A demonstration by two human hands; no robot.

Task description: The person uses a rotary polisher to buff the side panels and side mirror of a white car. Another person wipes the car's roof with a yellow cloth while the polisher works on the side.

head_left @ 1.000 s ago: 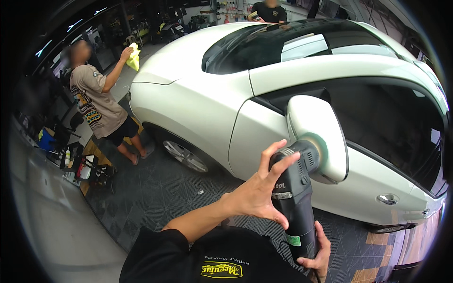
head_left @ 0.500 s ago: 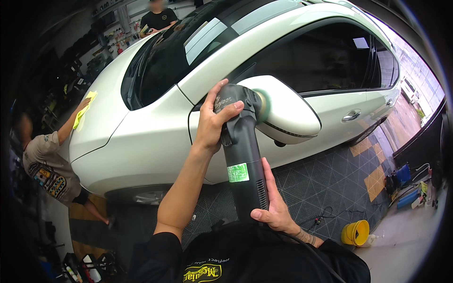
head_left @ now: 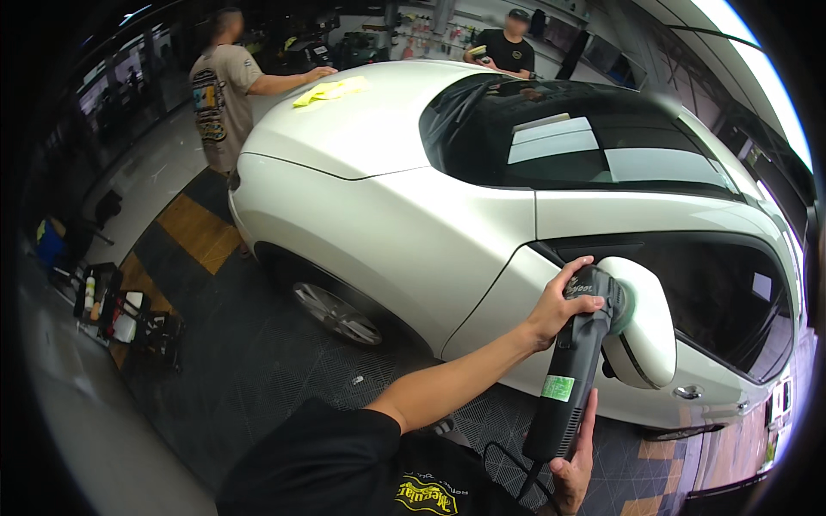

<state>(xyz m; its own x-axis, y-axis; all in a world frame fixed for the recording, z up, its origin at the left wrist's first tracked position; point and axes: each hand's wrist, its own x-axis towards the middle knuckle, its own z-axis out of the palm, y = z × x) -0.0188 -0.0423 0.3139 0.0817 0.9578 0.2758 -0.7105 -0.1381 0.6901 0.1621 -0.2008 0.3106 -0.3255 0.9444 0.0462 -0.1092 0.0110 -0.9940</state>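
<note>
A black power polisher (head_left: 568, 361) with a green label is held in both my hands. My left hand (head_left: 561, 303) wraps round its head, thumb across the top. Lower on the body, my right hand (head_left: 575, 460) grips the handle end, close to the power cord. The polisher's pale green pad (head_left: 626, 308) rests against the white side mirror (head_left: 647, 331) of a white car (head_left: 379, 215). Part of the pad is hidden behind the tool head and the mirror's curve.
A yellow cloth (head_left: 329, 91) lies on the hood near a person in a beige shirt (head_left: 222, 99). Another person in black (head_left: 508, 50) stands beyond the car. An open case of bottles (head_left: 107, 301) is at left on the tiled floor (head_left: 284, 361). The front wheel (head_left: 335, 311) is close by.
The view has swung left, so car and polisher sit further right and lower. The person in beige no longer has a hand on the yellow cloth. The pad stays on the mirror.
</note>
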